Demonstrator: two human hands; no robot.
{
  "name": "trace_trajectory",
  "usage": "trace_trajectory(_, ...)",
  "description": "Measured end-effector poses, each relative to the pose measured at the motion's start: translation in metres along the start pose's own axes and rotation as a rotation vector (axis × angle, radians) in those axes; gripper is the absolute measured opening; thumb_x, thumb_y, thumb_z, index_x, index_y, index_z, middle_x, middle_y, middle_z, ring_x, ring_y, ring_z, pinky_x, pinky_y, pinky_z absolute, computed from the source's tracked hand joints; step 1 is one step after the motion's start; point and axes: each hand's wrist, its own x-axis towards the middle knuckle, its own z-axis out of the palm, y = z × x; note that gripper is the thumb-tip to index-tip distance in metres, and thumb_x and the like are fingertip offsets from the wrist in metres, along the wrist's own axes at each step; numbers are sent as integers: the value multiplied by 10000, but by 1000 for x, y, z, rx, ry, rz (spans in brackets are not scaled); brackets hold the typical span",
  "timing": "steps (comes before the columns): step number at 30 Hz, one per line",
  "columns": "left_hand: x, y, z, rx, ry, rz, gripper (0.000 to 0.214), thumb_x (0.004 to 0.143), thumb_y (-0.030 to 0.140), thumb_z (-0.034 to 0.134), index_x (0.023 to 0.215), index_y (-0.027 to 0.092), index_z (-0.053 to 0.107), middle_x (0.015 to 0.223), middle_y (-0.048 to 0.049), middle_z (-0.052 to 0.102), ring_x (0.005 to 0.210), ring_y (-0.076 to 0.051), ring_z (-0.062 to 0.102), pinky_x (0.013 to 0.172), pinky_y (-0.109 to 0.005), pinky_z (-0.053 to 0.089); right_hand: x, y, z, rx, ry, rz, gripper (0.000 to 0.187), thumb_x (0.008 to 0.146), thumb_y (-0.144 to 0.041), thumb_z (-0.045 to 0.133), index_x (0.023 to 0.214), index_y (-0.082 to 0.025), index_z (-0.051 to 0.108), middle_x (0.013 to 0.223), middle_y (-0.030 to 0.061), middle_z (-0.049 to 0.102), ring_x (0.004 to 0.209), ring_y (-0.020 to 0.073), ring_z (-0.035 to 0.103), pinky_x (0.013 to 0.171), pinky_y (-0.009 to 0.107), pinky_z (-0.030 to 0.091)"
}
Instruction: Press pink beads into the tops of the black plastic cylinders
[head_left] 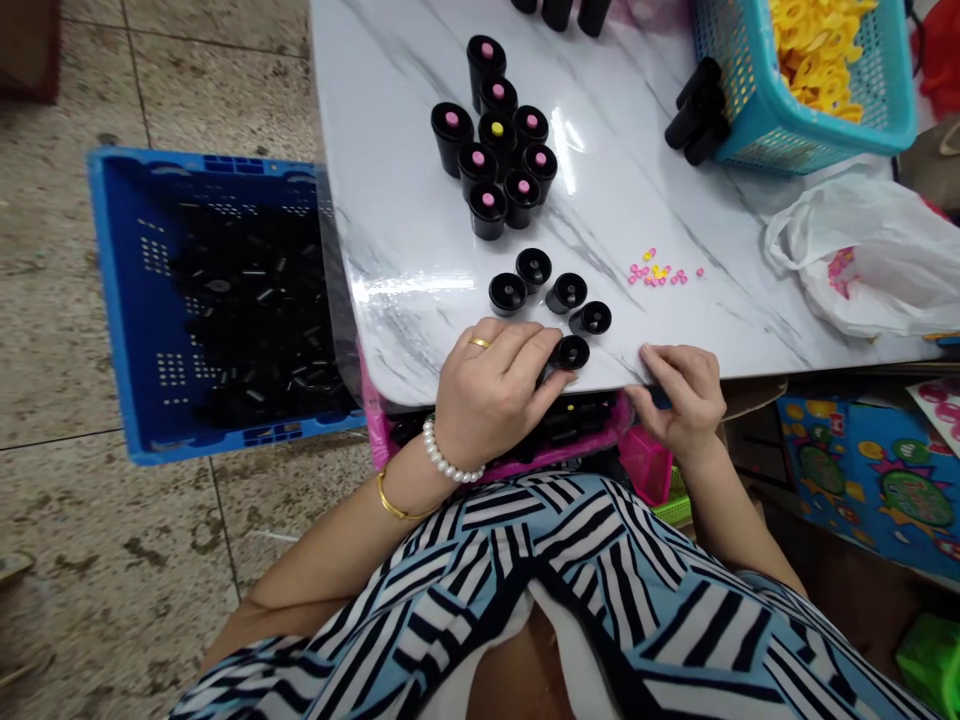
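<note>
My left hand (495, 390) rests at the near edge of the white marble table (405, 230), its fingers closed round a black cap (570, 352). Three more black caps (534, 268) stand open side up just beyond it, and a further one (592, 318) to the right. My right hand (682, 395) sits at the table edge with fingers curled; whether it holds anything is hidden. Farther back stands a cluster of black tubes with pink tops and one yellow top (496, 150). Small pink and yellow beads (658, 272) lie scattered to the right.
A blue crate (127, 300) of black parts sits on the floor at the left. A pink tray (600, 430) of black parts lies under the table edge. At the back right are a teal basket (750, 110) of yellow pieces, lying black tubes (697, 112) and a white plastic bag (877, 250).
</note>
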Motion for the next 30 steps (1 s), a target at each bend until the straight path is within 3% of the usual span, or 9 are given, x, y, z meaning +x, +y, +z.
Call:
trace_trajectory(3,1,1,-1,-4,8,-1,313,945,376,682,1177,166,671,1098,-93,740,958,-252,637,873,-396,501,-5,-1,0,-74,-12,-114,682,803,-346,848,1428,-220,604,1187,150,719,1079,303,672,944,480,571)
trace_trajectory(6,2,2,-3,-20,-3,-1,296,949,382,679,1155,170,680,1091,-82,736,953,-242,622,875,-396,504,-3,-11,-2,34,8,-169,509,806,-168,830,1290,-244,692,990,90,743,899,233,685,798,397,594)
trace_trajectory(10,2,1,-5,-57,-28,24,250,960,366,654,1130,186,688,1079,-63,729,937,-222,610,848,-377,503,16,-45,-13,504,-106,32,332,827,-70,777,1098,-261,761,882,28,734,770,172,681,684,333,579)
trace_trajectory(12,2,1,-5,-60,-29,36,243,956,367,657,1118,189,690,1067,-52,726,926,-219,602,829,-370,499,29,-63,-19,597,-45,172,295,852,-70,752,1067,-270,781,878,17,737,764,161,685,678,325,569)
trace_trajectory(14,3,1,-5,-57,-32,34,236,957,369,654,1114,196,690,1049,-45,721,913,-216,594,825,-371,492,43,-77,-21,578,10,247,265,879,-89,730,1048,-282,797,882,13,742,773,157,685,700,328,562)
trace_trajectory(18,3,2,-6,-49,-43,27,242,966,379,641,1119,197,683,1033,-50,715,910,-216,587,821,-373,478,58,-90,-12,511,-43,315,210,893,-152,744,1044,-282,808,869,11,721,767,147,665,673,309,536)
trace_trajectory(22,4,2,-7,-45,-39,38,233,981,380,610,1091,192,692,1007,-47,713,893,-214,576,812,-367,470,57,-93,-3,465,5,364,180,859,-166,791,1004,-269,811,843,2,686,732,132,629,618,290,492)
trace_trajectory(30,6,2,-11,-61,-125,14,213,1005,340,552,1089,200,690,978,-41,708,902,-215,580,816,-376,450,59,-100,3,463,20,466,66,872,-256,786,936,-249,801,836,27,696,768,164,656,674,334,544)
